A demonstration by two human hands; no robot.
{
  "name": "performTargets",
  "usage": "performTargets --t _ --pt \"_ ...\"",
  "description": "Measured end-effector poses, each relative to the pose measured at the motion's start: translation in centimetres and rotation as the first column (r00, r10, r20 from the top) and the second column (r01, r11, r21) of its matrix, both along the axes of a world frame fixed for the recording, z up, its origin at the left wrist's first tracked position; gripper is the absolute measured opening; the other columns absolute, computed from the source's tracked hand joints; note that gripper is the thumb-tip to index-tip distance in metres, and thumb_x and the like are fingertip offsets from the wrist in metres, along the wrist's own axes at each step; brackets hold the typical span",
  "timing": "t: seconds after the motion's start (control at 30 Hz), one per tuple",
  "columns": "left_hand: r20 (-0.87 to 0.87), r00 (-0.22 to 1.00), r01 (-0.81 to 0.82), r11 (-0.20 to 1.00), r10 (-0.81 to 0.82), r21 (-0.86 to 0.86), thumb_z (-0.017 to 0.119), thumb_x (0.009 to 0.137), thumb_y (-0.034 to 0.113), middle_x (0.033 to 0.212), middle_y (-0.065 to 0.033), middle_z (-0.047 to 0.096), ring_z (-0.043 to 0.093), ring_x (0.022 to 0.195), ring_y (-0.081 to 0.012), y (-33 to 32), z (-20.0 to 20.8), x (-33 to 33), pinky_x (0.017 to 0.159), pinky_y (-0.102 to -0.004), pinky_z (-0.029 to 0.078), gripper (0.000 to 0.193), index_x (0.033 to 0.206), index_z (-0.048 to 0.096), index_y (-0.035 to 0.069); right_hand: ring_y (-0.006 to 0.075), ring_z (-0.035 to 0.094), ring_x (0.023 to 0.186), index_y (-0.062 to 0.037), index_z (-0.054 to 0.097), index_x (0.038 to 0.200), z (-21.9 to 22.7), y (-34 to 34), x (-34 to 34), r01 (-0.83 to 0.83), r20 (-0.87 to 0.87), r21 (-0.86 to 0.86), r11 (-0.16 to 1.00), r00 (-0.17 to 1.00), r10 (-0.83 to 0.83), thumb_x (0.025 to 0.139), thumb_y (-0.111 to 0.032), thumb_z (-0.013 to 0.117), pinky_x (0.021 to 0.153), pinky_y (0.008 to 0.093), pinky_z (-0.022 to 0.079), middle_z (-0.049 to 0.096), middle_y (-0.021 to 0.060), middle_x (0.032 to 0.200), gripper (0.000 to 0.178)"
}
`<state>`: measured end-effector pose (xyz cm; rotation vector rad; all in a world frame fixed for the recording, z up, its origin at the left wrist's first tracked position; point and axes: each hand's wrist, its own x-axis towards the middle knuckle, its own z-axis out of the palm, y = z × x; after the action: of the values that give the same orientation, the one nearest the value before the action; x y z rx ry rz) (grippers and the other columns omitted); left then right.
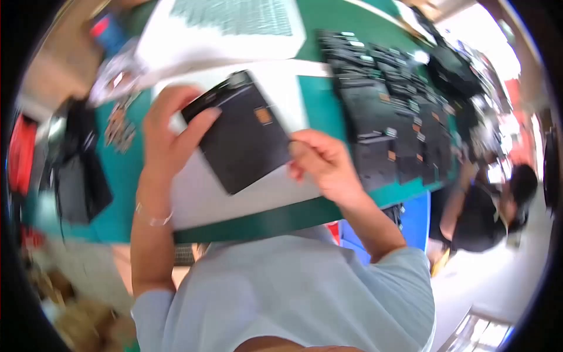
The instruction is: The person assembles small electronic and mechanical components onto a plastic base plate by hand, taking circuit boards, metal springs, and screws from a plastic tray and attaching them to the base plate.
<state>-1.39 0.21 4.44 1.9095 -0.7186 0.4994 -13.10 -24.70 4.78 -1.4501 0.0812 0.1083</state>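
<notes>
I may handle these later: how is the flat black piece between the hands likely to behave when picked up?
The flat black piece is probably fairly stiff: its edges look straight between the left hand and right hand. It seems light, being pinched near its edges, and unlikely to roll, being flat.

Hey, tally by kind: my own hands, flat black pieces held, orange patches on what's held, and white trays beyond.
Left hand and right hand: 2
Flat black piece: 1
Orange patch: 1
White tray: 1
Total: 5
</notes>
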Motion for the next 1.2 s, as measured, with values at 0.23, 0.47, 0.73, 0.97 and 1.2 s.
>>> performTargets --t 0.23,0.47,0.73,0.97,1.2 --pt "-0.089 0.991 0.099 0.995 -0.097 0.023 0.060 0.089 0.009 0.100 -0.0096 0.063 0.055 0.081 -0.0159 -0.3 -1.2 -0.7 0.075 -0.0283 0.046 0.029 0.115 0.060 -0.003 0.0102 0.062 0.062 -0.0013 0.060 0.117 5.2 -9.0 -1.3 0.356 0.105 -0.094 0.930 0.932 -0.346 0.102 -0.021 0.054 0.054 0.0243 0.049 0.062 0.0034 0.073 0.026" --pt "-0.180 0.983 0.058 0.992 -0.038 0.109 0.066 0.088 0.007 0.089 -0.0051 0.063 0.054 0.074 -0.0122 -0.4 -2.8 0.2 0.068 -0.0248 0.045 0.017 0.103 0.065 0.001 0.0100 0.052 0.053 -0.0039 0.064 0.112 6.8 -29.4 -3.9 0.780 0.287 -0.219 0.586 0.625 -0.726 0.104 -0.028 0.051 0.049 0.0245 0.045 0.058 0.0009 0.066 0.028" --pt "-0.271 0.962 0.062 0.990 -0.026 0.125 0.066 0.090 0.006 0.087 -0.0019 0.063 0.055 0.075 -0.0083 0.3 -3.8 0.7 0.070 -0.0221 0.046 0.013 0.101 0.065 -0.001 0.0091 0.054 0.058 -0.0123 0.066 0.103 2.5 -50.7 -7.2 0.926 0.119 -0.288 0.244 0.288 -0.950 0.100 -0.024 0.056 0.049 0.0274 0.047 0.055 -0.0023 0.074 0.016" --pt "-0.304 0.952 0.062 0.992 -0.026 0.111 0.067 0.088 0.003 0.086 -0.0029 0.062 0.053 0.074 -0.0092 -0.3 -3.4 0.6 0.069 -0.0225 0.045 0.011 0.098 0.064 -0.001 0.0091 0.054 0.058 -0.0157 0.064 0.093 -0.8 -53.9 -7.0 0.906 -0.039 -0.388 0.171 0.169 -0.985 0.097 -0.022 0.058 0.049 0.0303 0.046 0.054 -0.0025 0.069 0.010" --pt "-0.252 0.954 0.146 0.986 -0.161 -0.077 0.065 0.087 -0.001 0.088 -0.0056 0.063 0.057 0.074 -0.0139 1.6 -7.4 2.5 0.068 -0.0251 0.047 0.012 0.098 0.065 0.000 0.0285 0.064 0.065 -0.0075 0.065 0.092 1.3 -76.1 -19.5 0.541 0.391 -0.833 0.118 0.725 -0.566 0.084 -0.024 0.061 0.053 0.0462 0.048 0.062 0.0154 0.075 0.019"
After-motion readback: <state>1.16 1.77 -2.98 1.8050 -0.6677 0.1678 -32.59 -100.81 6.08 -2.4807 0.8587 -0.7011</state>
